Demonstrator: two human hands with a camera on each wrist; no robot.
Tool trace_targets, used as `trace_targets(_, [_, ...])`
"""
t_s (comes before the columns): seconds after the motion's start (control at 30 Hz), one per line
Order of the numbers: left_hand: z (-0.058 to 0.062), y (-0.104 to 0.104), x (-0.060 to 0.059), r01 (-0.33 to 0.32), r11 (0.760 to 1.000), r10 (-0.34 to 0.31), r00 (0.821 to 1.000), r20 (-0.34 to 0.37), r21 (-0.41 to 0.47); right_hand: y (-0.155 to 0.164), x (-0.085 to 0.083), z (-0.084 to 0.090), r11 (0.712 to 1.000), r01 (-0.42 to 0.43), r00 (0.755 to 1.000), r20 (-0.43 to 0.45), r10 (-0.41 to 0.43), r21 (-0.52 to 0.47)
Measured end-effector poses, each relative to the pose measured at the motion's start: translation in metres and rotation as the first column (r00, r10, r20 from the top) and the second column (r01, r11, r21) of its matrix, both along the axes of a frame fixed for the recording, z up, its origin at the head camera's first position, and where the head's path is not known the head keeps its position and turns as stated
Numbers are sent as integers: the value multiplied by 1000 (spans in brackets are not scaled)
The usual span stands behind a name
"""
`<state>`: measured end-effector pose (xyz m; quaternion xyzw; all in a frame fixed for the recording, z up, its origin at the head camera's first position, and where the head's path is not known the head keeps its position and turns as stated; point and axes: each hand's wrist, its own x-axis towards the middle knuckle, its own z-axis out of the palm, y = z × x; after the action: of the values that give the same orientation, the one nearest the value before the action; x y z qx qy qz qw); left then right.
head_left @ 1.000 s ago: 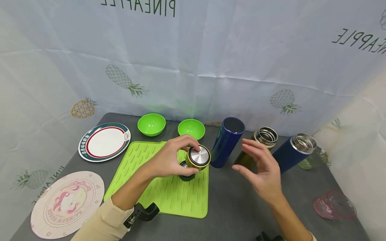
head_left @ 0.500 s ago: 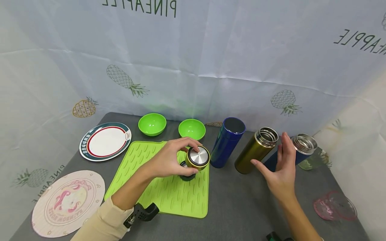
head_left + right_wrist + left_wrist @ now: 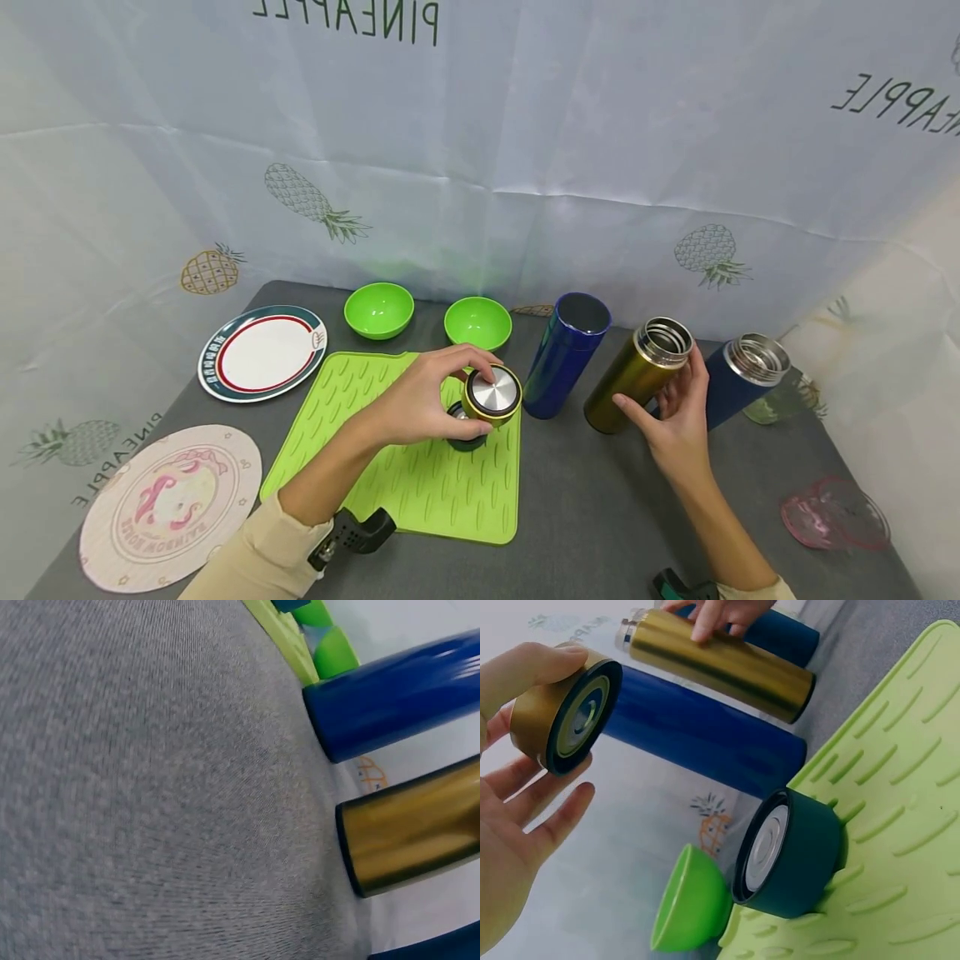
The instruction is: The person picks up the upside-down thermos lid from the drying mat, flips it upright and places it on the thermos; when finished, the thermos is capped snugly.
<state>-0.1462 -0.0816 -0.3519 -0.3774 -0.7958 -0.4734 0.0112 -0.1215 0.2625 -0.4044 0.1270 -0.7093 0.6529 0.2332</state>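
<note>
My left hand holds a gold lid with a brushed silver top between thumb and fingers, above the lime-green mat. Beneath it a dark teal lid sits on the mat, its inner side up; in the head view the gold lid partly covers it. Over on the right, my right hand grips an upright gold thermos bottle, thumb on its front and fingers round its right side. The bottle's steel mouth is uncovered. The right wrist view shows its lower part but not the hand.
A shiny blue bottle stands left of the gold one, a lidless navy thermos right of it. Two green bowls are behind the mat. A plate and round pink mat lie left; a pink glass is right.
My right hand moved right from in front of the gold thermos bottle, then came back left and took hold of its side. My left hand stays put with the gold lid.
</note>
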Motion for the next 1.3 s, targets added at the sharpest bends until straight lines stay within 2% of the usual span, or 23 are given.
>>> trace_targets(0.33, [1,-1,1,7,1000,-7,1000,-5,8,4,-5,-8,999,33,997,67,-34,21])
trace_targets(0.57, [1,-1,1,10,1000,-10,1000,1,14,2,-6,-10,992,110,984,135,-119,68])
trace_targets(0.73, [2,1,1,17,1000,-17,1000,7,13,3,-7,-9,987,139,978,147,-151,86])
trace_targets(0.93, [6,3,1,26,1000,-25,1000,-6,9,5,-7,-6,987,126,977,162,-141,97])
trace_targets(1.17, [13,10,-1,46,999,-45,998,-46,21,10,-3,3,976,60,977,188,-100,209])
trace_targets(1.3, [20,19,-3,58,998,-57,996,-72,11,18,-1,10,948,21,980,183,-83,318])
